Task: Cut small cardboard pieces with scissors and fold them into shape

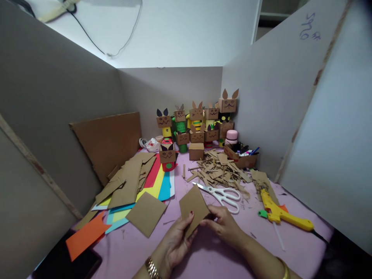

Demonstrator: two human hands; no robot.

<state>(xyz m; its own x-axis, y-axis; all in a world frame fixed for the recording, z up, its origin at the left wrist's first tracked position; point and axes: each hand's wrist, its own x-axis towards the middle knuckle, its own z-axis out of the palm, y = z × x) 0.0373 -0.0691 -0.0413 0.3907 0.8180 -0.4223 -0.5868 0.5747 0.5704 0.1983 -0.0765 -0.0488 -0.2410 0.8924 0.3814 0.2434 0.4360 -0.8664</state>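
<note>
— What have you got in your hands?
— I have the left hand (180, 236) clamped on a brown cardboard piece (192, 205), gripping it from its near left side. The right hand (226, 224) pinches the same piece at its right-hand corner.
— So where is it, exactly?
— Tilted between my two hands, above the pink worktop (122, 257). From here I can't tell whether it's one folded sheet or several joined at that corner.
— Anything close by?
— White-handled scissors (222, 191) lie just beyond the right hand, their blade tip near the piece's far corner. A loose cardboard square (147, 214) lies left of the left hand, and farther out that way I see orange paper (86, 235).
— And on the other side?
— A yellow glue gun (286, 217), well to the right of the right hand.
— Farther off?
— Past the scissors, a heap of cardboard scraps (217, 171). Beyond both hands stand box-headed figures (167, 156) with pointed ears and drawn faces.
</note>
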